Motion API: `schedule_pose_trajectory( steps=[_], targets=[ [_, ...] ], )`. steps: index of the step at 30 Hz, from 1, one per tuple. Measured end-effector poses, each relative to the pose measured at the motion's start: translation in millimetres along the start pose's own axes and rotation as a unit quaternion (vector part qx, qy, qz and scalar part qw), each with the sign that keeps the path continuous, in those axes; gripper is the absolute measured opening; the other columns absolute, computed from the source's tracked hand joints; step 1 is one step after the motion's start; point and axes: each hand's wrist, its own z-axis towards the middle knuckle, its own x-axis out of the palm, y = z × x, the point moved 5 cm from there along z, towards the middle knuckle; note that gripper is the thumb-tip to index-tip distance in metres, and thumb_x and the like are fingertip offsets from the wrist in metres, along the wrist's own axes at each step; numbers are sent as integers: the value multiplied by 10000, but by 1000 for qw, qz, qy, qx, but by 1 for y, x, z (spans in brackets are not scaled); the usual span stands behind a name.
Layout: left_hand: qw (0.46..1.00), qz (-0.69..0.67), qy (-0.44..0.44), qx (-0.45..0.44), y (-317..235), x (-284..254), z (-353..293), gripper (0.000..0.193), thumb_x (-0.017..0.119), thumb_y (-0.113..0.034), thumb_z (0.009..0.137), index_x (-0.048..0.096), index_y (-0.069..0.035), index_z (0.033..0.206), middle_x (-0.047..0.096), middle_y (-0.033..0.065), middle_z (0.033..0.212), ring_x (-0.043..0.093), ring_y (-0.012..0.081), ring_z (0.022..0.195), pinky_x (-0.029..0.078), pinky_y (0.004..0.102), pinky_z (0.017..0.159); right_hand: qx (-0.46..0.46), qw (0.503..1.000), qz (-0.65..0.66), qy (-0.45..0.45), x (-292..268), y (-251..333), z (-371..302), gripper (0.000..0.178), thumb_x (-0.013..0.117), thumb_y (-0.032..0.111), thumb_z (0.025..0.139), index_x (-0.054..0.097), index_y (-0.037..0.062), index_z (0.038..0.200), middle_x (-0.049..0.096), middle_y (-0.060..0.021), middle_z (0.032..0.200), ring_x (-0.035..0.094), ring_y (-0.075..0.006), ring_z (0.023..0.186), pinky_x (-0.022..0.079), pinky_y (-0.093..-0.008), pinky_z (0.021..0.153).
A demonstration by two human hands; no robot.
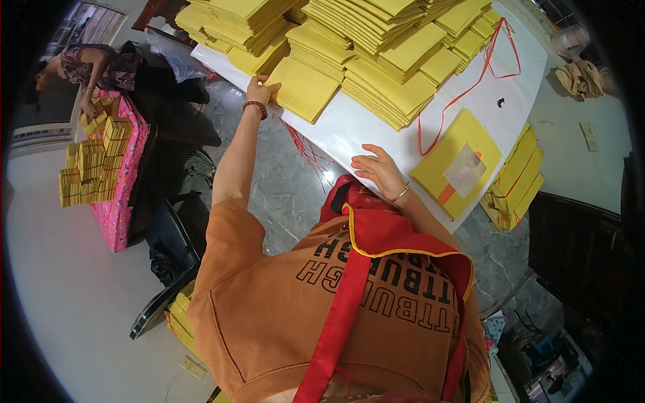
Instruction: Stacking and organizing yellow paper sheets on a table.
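My left hand point(259, 91) reaches to the table's near left edge, closed at the corner of a flat yellow paper piece point(304, 88). Its thumb lies over the paper, while the other fingers are partly hidden. A beaded bracelet circles that wrist. Nearer to me, my right hand point(380, 172) hovers at the edge of the white tabletop point(349, 131), fingers apart and nothing in them. Many stacks of folded yellow paper point(383, 87) cover the table's far side, just beyond both hands.
A red string point(443, 111) trails across the tabletop beside a yellow pad with a pale label point(463, 169). Tied yellow bundles point(517, 178) stand at the right. Leftward, another person point(101, 67) handles yellow bundles on a pink-covered table point(124, 195), near a black chair point(175, 235).
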Motion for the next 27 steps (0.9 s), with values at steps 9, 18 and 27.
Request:
schedule_pose_trajectory(
  steps=[9,18,27],
  targets=[
    [994,84,-62,15,3,-9,-3,485,789,-111,637,499,-29,1016,616,119,807,606,206,676,501,311,577,12,1000,-12,-4,-7,4,-10,439,567,176,884,372,38,1252,536,-138,1115,543,-191,1007,463,-306,844],
    [987,67,-136,51,2,-7,-14,778,827,-184,564,379,17,1168,560,202,990,573,294,880,475,353,764,-55,997,18,-45,-27,32,-75,423,567,197,877,400,62,1241,549,-118,1113,544,-182,988,446,-306,823],
    [911,181,-269,254,-23,-23,-54,590,743,-178,709,448,40,1172,508,160,1107,540,257,897,450,331,800,-269,937,74,-210,-121,70,-175,332,510,146,907,458,68,1225,587,-68,1065,578,-125,886,473,-259,729]
  ],
)
